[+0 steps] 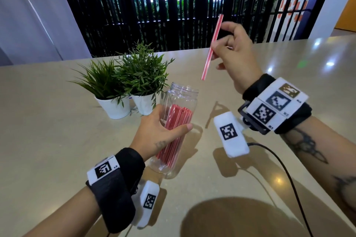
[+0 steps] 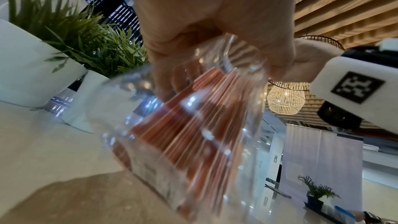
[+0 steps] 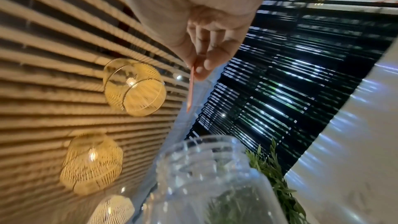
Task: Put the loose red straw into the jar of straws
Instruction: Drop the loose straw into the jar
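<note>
A clear plastic jar (image 1: 180,102) with several red straws inside leans over the table, its open mouth up and away from me. My left hand (image 1: 159,129) grips it round the middle; the wrist view shows the fingers wrapped round the jar (image 2: 193,125). My right hand (image 1: 229,48) pinches a loose red straw (image 1: 212,47) between thumb and fingers, held steeply in the air. Its lower end hangs above and slightly right of the jar's mouth. In the right wrist view the straw (image 3: 190,89) points down toward the jar's rim (image 3: 206,144).
Two small green plants in white pots (image 1: 113,108) stand just behind and left of the jar. A black cable (image 1: 285,171) runs over the beige table (image 1: 48,121) at the right. A black slatted screen rises behind the table's far edge.
</note>
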Available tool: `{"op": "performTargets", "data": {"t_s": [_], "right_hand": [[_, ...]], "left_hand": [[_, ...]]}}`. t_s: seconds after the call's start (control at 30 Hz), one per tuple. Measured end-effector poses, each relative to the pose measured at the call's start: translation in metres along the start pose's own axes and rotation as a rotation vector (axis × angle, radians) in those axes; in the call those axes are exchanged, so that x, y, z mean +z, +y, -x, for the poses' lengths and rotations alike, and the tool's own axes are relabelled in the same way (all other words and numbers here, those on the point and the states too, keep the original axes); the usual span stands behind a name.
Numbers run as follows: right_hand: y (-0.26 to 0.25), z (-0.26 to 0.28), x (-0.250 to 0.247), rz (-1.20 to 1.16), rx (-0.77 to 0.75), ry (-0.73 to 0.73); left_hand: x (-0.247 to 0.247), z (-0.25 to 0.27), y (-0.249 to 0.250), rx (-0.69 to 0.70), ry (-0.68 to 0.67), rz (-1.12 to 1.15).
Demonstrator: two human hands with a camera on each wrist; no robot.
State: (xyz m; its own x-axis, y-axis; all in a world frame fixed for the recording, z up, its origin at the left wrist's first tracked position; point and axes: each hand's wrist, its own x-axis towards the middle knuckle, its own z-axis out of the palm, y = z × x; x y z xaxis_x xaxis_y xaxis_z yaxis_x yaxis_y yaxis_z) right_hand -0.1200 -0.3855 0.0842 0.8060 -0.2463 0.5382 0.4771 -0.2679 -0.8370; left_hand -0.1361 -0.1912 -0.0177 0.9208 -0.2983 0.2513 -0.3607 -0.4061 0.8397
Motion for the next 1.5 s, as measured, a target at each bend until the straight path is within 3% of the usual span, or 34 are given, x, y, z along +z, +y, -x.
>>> {"op": "performTargets", "data": {"t_s": [0.13, 0.33, 0.8, 1.0, 1.3, 1.5], "right_hand": [[-0.009, 0.009, 0.015, 0.052, -0.088, -0.079], [-0.003, 0.031, 0.029, 0.097, -0.096, -0.118], [0.0, 0.059, 0.031, 0.052, 0.025, -0.163], [0.0, 0.06, 0.029, 0.083, 0.067, -0.114], [-0.001, 0.072, 0.02, 0.106, 0.027, -0.078], [0.007, 0.094, 0.015, 0.094, 0.069, -0.209]], "left_hand": [[0.0, 0.004, -0.001, 0.013, 0.016, 0.018], [-0.001, 0.007, 0.001, 0.03, 0.026, 0.032], [0.003, 0.007, 0.007, 0.086, 0.09, 0.022], [0.001, 0.007, 0.01, 0.089, 0.093, 0.049], [-0.004, 0.008, 0.009, 0.097, 0.135, 0.053], [-0.003, 0.007, 0.008, 0.115, 0.131, 0.026]]}}
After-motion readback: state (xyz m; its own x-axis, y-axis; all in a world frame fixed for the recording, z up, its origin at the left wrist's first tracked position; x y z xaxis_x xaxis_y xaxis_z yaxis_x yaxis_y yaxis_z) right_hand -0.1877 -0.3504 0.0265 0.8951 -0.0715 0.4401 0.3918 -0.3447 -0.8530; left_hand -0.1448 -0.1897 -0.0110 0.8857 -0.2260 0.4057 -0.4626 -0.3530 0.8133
